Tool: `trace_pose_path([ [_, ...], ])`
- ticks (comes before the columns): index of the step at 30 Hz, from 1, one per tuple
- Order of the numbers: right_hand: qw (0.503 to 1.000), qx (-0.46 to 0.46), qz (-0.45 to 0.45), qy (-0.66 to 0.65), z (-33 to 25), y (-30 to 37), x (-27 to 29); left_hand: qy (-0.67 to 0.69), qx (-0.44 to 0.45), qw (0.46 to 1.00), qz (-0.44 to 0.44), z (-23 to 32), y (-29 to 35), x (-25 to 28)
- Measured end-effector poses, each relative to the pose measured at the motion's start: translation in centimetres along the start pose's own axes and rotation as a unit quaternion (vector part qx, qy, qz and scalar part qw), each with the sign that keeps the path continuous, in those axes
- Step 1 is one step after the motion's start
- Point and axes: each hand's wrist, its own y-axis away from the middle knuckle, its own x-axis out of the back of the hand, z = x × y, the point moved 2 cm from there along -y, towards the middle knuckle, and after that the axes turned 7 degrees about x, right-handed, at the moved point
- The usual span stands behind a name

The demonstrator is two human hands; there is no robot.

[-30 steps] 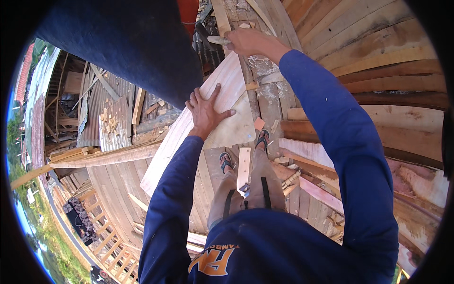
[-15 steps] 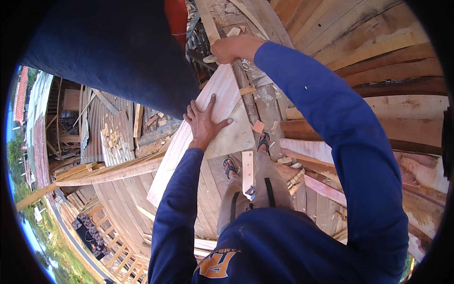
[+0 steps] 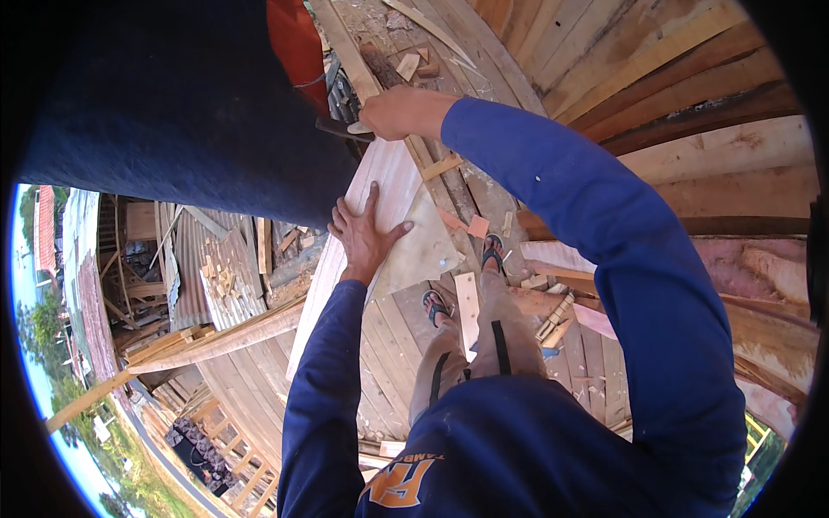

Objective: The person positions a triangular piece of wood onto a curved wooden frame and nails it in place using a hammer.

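Note:
A long pale pinkish board (image 3: 391, 173) slants across in front of me. My left hand (image 3: 363, 240) lies flat on it, fingers spread and thumb out to the side. At the board's far end my right hand (image 3: 401, 114) is closed in a fist. A pale rounded tip (image 3: 358, 128) pokes out of that fist beside a dark bar; what it belongs to is hidden by the fingers. Against the right edge of the board is a flat, light triangular sheet (image 3: 425, 250).
A large dark blue shape (image 3: 190, 112) blocks the upper left, with something red (image 3: 298, 52) beside it. Stacked planks (image 3: 734, 155) line the right. My sandalled feet stand on floorboards near a short board (image 3: 467, 306). Corrugated metal sheets (image 3: 229, 276) lie lower at left.
The view has shifted, so the surroundings sit a little lower and further right. My left hand stays flat on the board; my right fist remains at its far end.

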Motion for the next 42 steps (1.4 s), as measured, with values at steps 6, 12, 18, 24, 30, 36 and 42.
trace_pose_path([
  [6,0.996,0.036,0.074,-0.018,-1.2,2.4,0.4,-0.003,-0.002,1.000,0.012,-0.4,0.2,-0.2],
  [12,0.993,0.049,0.107,-0.018,-0.8,5.7,-3.2,0.004,-0.011,1.000,0.018,-0.5,-0.1,-0.5],
  [18,0.992,0.044,0.107,-0.045,-1.2,7.2,-5.3,0.008,-0.012,1.000,0.026,-0.4,-0.1,-0.2],
  [24,0.939,-0.029,0.261,-0.221,-2.6,11.7,-6.7,0.001,0.007,1.000,0.010,0.2,0.3,0.6],
  [30,0.695,-0.289,0.257,-0.606,-4.2,19.6,-13.7,0.012,-0.001,1.000,0.012,-0.3,0.4,0.4],
  [36,0.540,-0.368,0.323,-0.685,-9.6,25.2,-21.0,0.020,-0.015,0.999,0.026,-0.8,0.1,-0.5],
  [42,0.502,-0.378,0.331,-0.704,-15.1,27.1,-24.6,0.025,-0.028,0.999,0.039,-1.0,0.0,-0.9],
])
